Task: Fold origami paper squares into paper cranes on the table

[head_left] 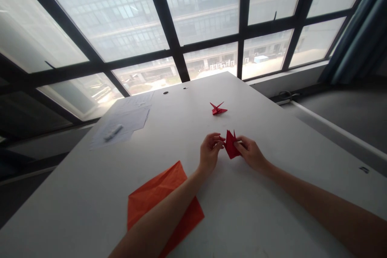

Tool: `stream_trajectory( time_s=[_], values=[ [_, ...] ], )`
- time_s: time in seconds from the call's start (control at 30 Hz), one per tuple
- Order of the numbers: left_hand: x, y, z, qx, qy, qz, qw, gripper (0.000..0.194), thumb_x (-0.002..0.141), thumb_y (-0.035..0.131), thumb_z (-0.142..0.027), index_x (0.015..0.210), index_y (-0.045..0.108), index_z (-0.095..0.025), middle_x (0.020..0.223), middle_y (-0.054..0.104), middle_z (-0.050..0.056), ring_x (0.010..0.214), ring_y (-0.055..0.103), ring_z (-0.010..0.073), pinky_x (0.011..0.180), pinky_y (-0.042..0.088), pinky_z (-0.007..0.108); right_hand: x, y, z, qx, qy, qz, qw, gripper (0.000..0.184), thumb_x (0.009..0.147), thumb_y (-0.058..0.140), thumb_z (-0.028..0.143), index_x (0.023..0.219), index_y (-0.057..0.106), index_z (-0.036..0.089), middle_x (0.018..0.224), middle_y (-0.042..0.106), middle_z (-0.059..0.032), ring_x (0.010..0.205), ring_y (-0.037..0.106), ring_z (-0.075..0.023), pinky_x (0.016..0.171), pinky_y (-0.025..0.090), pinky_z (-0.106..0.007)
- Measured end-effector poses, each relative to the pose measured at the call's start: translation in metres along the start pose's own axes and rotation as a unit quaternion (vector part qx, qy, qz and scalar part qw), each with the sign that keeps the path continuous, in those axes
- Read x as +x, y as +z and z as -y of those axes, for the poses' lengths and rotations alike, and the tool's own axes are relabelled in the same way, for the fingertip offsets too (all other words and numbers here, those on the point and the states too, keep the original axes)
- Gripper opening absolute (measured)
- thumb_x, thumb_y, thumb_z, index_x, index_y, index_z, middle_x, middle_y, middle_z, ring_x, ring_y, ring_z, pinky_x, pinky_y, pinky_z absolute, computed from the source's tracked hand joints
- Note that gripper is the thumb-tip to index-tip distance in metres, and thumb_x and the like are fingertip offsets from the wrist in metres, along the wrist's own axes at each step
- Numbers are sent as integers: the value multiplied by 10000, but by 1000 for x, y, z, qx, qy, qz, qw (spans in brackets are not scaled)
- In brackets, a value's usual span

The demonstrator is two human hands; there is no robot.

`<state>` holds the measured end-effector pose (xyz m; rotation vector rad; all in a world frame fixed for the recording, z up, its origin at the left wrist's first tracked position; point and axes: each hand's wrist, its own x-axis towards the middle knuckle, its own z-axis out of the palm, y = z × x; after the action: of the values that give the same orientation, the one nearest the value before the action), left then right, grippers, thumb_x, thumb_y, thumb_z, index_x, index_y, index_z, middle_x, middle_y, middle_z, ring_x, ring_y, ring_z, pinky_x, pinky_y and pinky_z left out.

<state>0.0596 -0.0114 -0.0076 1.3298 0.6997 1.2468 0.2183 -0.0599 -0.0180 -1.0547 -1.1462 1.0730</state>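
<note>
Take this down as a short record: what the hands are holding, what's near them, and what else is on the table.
hands: left hand and right hand both pinch folded red paper
beyond hands: red paper crane on the table
under left forearm: orange paper sheet
far left of table: papers with a white pen-like object on them
behind table: window
</note>
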Motion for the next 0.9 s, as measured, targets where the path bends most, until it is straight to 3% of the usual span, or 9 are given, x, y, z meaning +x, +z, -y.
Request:
stream_trajectory(
  time_s=[0.23, 0.33, 0.43, 0.6, 0.8, 0.9],
  values=[
    [2, -2, 1, -35, -1, -33, 999, 248, 687, 785, -221, 763, 556, -165, 819, 687, 26, 703, 628, 126, 680, 521, 277, -1, -4, 2, 36, 21, 55, 998, 411, 780, 714, 450, 1046, 609, 156, 848, 728, -73, 769, 704, -222, 712, 572, -364],
    [1, -2, 0, -22, 18, -26, 999, 231, 692, 777, -205, 813, 582, -176, 852, 686, 24, 775, 648, 148, 724, 536, 296, -1, -4, 1, 31, 9, 56, 998, 442, 728, 771, 391, 1073, 639, 146, 880, 732, -82, 827, 703, -239, 763, 568, -384],
    [-2, -2, -3, 45, 41, -20, 998, 184, 755, 732, -223, 914, 646, -186, 850, 685, 36, 805, 653, 163, 760, 538, 312, -1, -4, -1, 5, -3, 37, 999, 348, 745, 755, 374, 1003, 684, 151, 886, 733, -73, 829, 693, -230, 772, 555, -364],
    [-5, -2, -7, 127, 82, -20, 988, 89, 788, 711, -260, 810, 706, -174, 924, 687, 82, 860, 647, 186, 758, 526, 301, -2, -4, -3, -54, -26, 21, 998, 273, 765, 726, 365, 939, 709, 155, 869, 732, -62, 783, 669, -215, 728, 535, -332],
    [-5, -1, -2, 116, 39, -3, 992, 155, 800, 707, -287, 902, 708, -170, 871, 712, 69, 813, 653, 176, 778, 521, 308, -1, -4, -4, -82, -50, -23, 995, 239, 772, 707, 338, 938, 710, 166, 864, 726, -57, 757, 647, -207, 698, 521, -320],
    [-3, -1, -2, 86, 29, -7, 996, 161, 767, 742, -298, 855, 709, -167, 847, 709, 63, 799, 644, 170, 769, 518, 301, -2, -4, -3, -110, -58, -21, 992, 226, 788, 684, 332, 944, 716, 172, 852, 722, -52, 749, 636, -206, 694, 512, -319]
  ],
)
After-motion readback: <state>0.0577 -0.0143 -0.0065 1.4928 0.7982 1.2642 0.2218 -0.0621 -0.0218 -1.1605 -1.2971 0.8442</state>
